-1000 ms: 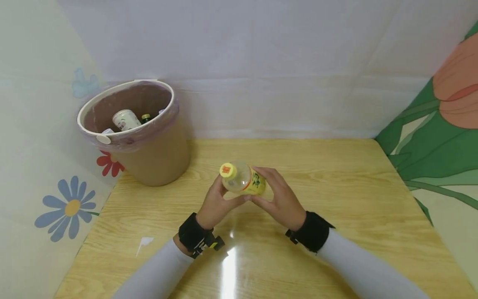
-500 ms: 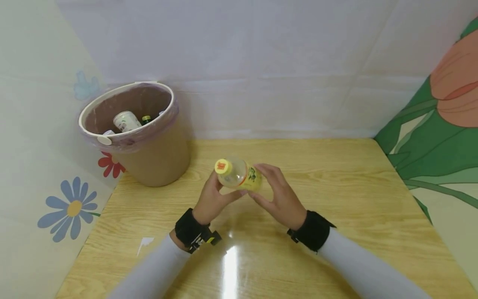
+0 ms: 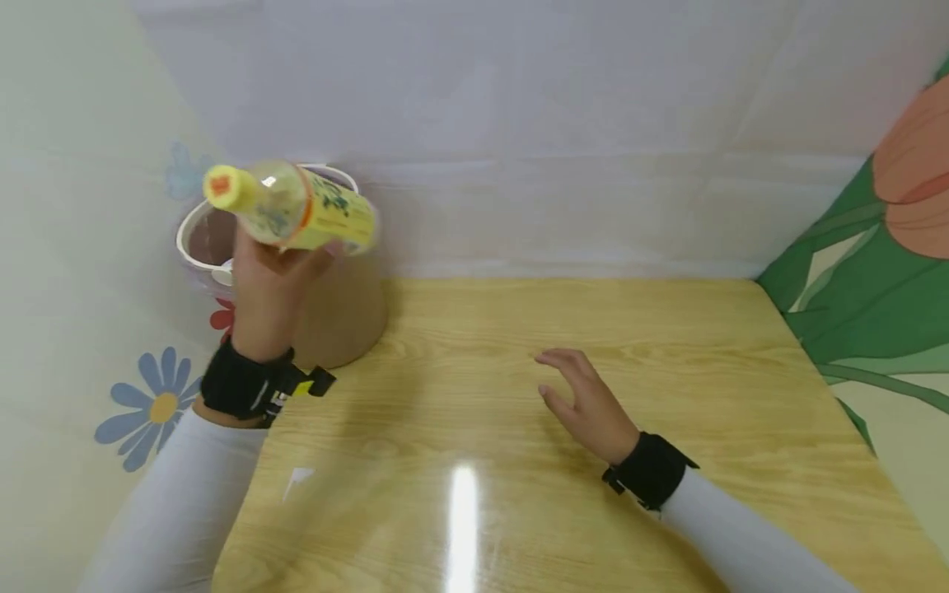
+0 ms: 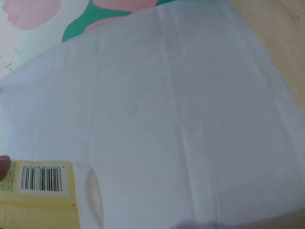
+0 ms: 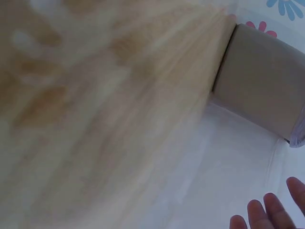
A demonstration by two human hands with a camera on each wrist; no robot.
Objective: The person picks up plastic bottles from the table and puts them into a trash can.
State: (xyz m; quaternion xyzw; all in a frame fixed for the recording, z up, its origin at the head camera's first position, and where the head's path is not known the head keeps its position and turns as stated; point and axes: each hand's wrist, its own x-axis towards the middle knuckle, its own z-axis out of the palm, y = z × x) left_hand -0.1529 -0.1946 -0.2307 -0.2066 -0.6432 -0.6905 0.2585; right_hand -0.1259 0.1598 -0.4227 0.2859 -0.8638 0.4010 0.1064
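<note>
My left hand (image 3: 270, 284) grips a clear plastic bottle (image 3: 337, 216) with a yellow label and a yellow cap. In the head view the bottle is tilted on its side, cap to the left, raised in front of the bin's opening. A barcode on the bottle's label (image 4: 43, 195) shows at the lower left of the left wrist view, with one fingertip at its edge. Over the right half of the table, my right hand (image 3: 593, 408) holds nothing, its fingers loosely bent. Several of its fingertips show at the lower right of the right wrist view.
A brown bin (image 3: 344, 317) with a white rim and a purple liner stands at the table's back left. Most of its opening is hidden by the bottle and hand. A small white scrap (image 3: 299, 476) lies on the wooden table (image 3: 474, 346). White sheeting (image 3: 556, 140) hangs behind.
My left hand has carried the bottle left and up from the table's middle to the bin. The right hand, which was at the bottle, is now apart from it, slightly right and lower.
</note>
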